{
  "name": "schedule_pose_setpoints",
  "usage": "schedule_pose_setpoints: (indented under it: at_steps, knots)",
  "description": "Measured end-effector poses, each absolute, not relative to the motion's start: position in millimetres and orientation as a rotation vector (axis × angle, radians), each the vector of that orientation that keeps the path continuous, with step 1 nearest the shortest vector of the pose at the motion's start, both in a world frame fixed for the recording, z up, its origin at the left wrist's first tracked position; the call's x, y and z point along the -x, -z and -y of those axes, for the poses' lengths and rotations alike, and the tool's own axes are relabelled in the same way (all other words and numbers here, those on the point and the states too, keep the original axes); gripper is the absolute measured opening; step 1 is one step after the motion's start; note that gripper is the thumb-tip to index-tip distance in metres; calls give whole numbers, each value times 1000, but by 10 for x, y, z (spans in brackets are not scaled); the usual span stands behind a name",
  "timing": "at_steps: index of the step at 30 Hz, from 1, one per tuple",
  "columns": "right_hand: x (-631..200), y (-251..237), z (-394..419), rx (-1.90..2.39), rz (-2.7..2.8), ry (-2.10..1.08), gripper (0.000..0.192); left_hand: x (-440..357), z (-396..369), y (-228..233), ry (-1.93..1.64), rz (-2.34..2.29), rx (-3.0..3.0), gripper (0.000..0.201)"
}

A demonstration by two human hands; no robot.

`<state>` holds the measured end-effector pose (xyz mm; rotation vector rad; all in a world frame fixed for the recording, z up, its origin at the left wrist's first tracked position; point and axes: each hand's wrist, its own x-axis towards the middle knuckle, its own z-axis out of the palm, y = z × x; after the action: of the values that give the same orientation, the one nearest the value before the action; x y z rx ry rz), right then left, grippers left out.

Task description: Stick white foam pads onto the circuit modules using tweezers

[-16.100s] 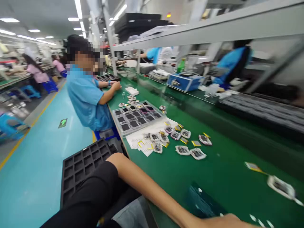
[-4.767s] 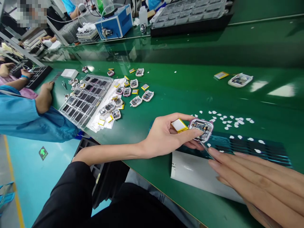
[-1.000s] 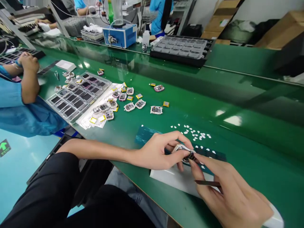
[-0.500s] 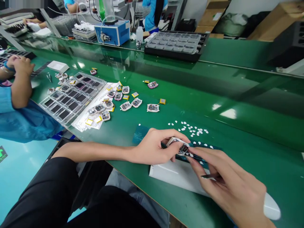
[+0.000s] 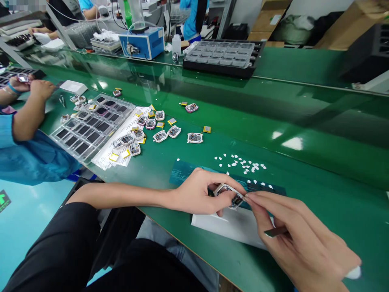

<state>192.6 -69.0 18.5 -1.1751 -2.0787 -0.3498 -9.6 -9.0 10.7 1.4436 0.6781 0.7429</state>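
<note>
Pale wall (image 5: 326,9) beyond a glossy green workbench (image 5: 322,170), turquoise floor (image 5: 26,233) at lower left.

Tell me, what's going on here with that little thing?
The person's left hand holds a small open case. The right hand is at the case's edge, with a thin tool also in its grip. Beyond the hands, white bits lie on the green table. More open cases sit to the left, near a clear tray. Farther left, another person in blue holds something small.
</note>
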Motion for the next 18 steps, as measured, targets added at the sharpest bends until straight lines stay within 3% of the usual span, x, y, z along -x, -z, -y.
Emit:
schedule_pose_setpoints:
  at_steps: [6, 11, 16, 18]
  knots:
    - [-1996, -113, 691, 1164, 2129, 423, 52, 88, 63, -142, -596, -665, -1224, 17]
    - [-2034, -149, 596, 1212, 2108, 609, 61, 89, 80, -143, -598, -674, -1284, 20]
    - [-2058, -256, 470, 1357, 2012, 697, 55, 102, 110, -94, -881, -671, -1714, 27]
    - [-2073, -254, 482, 1293, 2059, 626, 61, 110, 91, -48, -1013, -617, -1942, 30]
